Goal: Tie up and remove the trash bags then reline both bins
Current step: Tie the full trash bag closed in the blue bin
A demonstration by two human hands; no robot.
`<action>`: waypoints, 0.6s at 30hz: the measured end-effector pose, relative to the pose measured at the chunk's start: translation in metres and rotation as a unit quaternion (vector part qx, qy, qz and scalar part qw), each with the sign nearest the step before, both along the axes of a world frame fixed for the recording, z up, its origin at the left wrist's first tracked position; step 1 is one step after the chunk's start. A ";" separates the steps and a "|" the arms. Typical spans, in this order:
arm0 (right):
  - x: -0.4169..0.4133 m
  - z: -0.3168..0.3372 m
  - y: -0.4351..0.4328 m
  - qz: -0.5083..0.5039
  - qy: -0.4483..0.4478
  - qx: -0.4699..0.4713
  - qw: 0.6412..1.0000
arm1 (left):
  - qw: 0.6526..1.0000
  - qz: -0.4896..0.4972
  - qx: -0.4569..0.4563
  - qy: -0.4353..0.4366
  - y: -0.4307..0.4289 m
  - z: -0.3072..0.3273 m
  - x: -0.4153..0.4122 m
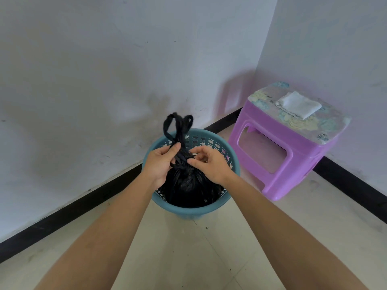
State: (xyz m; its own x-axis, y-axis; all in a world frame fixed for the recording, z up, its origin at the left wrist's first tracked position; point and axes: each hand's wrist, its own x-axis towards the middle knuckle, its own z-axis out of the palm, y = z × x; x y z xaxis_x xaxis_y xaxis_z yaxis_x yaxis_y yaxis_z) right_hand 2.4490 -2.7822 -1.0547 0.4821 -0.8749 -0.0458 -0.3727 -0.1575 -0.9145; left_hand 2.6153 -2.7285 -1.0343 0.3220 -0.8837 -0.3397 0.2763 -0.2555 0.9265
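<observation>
The left hand grips the twisted handles of the black trash bag just above its knot, while the right hand pinches the knot with thumb and fingertips. The bag sits inside the teal perforated bin, which stands on the tiled floor near its corner. Beside the bin stands a purple plastic stool carrying a folded white cloth.

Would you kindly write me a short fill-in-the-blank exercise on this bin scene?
1. The trash bag in the blue bin is ____ in colour.
2. A folded white cloth lies on the ____ stool.
3. The stool stands to the bin's ____.
4. The left hand and right hand pinch the bag's neck while it sits ____ the bin.
Missing words: black; purple; right; inside.
</observation>
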 end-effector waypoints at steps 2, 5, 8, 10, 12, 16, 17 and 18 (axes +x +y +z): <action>-0.001 -0.008 0.005 -0.024 0.012 0.006 1.000 | 0.998 0.037 -0.011 0.053 0.000 -0.002 -0.001; -0.005 -0.016 0.009 -0.029 0.045 -0.026 0.998 | 0.994 0.042 -0.002 0.098 0.002 -0.004 -0.001; -0.007 -0.017 0.011 -0.051 0.040 -0.086 0.994 | 0.986 -0.012 -0.017 0.163 0.005 -0.005 0.006; -0.011 -0.018 0.012 -0.055 0.030 -0.108 0.992 | 0.989 -0.110 -0.033 0.098 0.008 -0.005 0.011; -0.014 -0.018 0.010 -0.031 0.039 -0.124 0.991 | 0.978 -0.206 -0.042 0.013 0.010 -0.005 0.014; -0.012 -0.007 0.007 0.077 0.080 -0.193 0.975 | 0.967 -0.250 -0.010 -0.052 0.007 -0.001 0.014; -0.011 -0.005 0.006 0.094 0.086 -0.201 0.971 | 0.970 -0.233 0.005 -0.071 0.005 -0.001 0.012; -0.010 -0.003 0.006 0.105 0.089 -0.189 0.972 | 0.975 -0.204 0.018 -0.086 0.003 -0.002 0.011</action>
State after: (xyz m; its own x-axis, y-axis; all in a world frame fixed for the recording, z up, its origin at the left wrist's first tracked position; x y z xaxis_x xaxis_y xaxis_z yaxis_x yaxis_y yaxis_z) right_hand 2.4387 -2.7764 -1.0579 0.6664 -0.7279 0.1614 -0.4426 -0.5605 -0.7000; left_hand 2.6259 -2.7253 -1.0363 0.0010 -0.9388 -0.3444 -0.0147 -0.3444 0.9387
